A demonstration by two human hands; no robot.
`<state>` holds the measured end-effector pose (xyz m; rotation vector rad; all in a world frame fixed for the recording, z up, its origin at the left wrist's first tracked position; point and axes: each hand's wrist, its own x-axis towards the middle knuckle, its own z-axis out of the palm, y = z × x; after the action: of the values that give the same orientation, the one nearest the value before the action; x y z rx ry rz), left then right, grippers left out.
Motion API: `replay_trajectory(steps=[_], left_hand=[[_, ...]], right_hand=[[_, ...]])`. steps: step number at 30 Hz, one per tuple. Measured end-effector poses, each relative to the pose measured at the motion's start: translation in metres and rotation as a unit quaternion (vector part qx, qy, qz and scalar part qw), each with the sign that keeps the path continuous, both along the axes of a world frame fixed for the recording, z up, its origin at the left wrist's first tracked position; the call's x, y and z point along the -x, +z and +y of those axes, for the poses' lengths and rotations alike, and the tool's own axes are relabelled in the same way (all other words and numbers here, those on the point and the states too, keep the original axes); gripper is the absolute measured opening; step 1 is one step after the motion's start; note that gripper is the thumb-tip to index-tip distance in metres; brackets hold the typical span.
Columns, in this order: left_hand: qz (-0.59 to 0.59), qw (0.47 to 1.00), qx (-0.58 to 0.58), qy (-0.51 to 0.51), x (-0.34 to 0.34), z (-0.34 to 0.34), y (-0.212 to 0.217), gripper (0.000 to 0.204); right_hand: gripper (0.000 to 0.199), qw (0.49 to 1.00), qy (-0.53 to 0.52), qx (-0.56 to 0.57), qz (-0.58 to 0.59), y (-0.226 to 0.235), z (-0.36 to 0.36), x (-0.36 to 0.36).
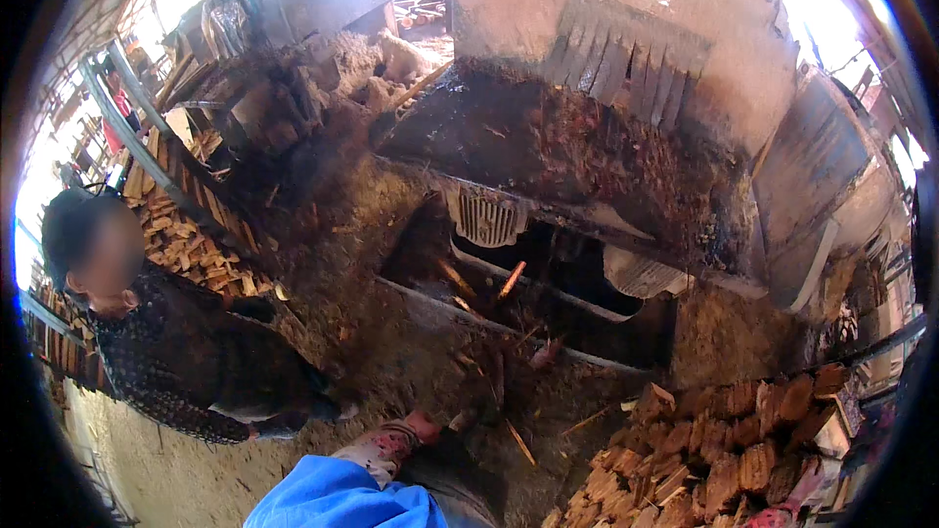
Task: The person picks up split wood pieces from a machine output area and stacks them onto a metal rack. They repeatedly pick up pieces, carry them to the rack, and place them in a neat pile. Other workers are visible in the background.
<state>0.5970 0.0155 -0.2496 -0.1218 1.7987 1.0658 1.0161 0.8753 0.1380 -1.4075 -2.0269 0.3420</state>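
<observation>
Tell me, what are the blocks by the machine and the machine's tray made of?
The blocks look like rough cut wood: orange-brown, splintery, grain showing. The tray seems to be dark metal, dull and caked with sawdust, though dirt hides much of it.

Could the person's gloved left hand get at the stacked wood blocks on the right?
Probably yes: the left hand is low in the middle, and only loose chips lie between it and the wood blocks.

A bright blue sleeve (337,499) covers the forearm — its cuff (377,448) pale, patterned and reddish-smudged.
</observation>
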Motion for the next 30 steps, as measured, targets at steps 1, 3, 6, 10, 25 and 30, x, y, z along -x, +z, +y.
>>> replay_trajectory(steps=[1, 3, 6, 10, 25, 30], left_hand=[[-0.01, 0.999, -0.052, -0.004, 0.004, 0.004, -0.022, 0.028], [-0.012, 0.991, -0.134, 0.004, 0.002, 0.0, -0.077, 0.028], [0.033, 0.999, 0.0, 0.002, -0.015, -0.013, -0.03, 0.028], [0.038, 0.997, 0.062, 0.03, -0.034, 0.012, 0.072, 0.029], [0.044, 0.993, 0.09, 0.07, -0.132, 0.001, 0.109, 0.033], [0.057, 0.982, 0.121, 0.135, -0.161, -0.024, 0.146, 0.031]], right_hand=[[0.042, 0.998, 0.017, 0.02, 0.056, 0.011, 0.0, -0.018], [0.042, 0.979, 0.073, 0.079, 0.172, 0.031, 0.004, -0.035], [0.043, 0.993, -0.089, -0.029, -0.069, -0.006, -0.031, 0.024], [0.043, 0.955, -0.087, -0.133, -0.249, 0.031, -0.076, 0.054], [0.059, 0.962, -0.097, 0.001, -0.254, 0.045, -0.047, 0.047], [0.058, 0.958, -0.121, 0.039, -0.258, 0.062, -0.114, 0.106]])
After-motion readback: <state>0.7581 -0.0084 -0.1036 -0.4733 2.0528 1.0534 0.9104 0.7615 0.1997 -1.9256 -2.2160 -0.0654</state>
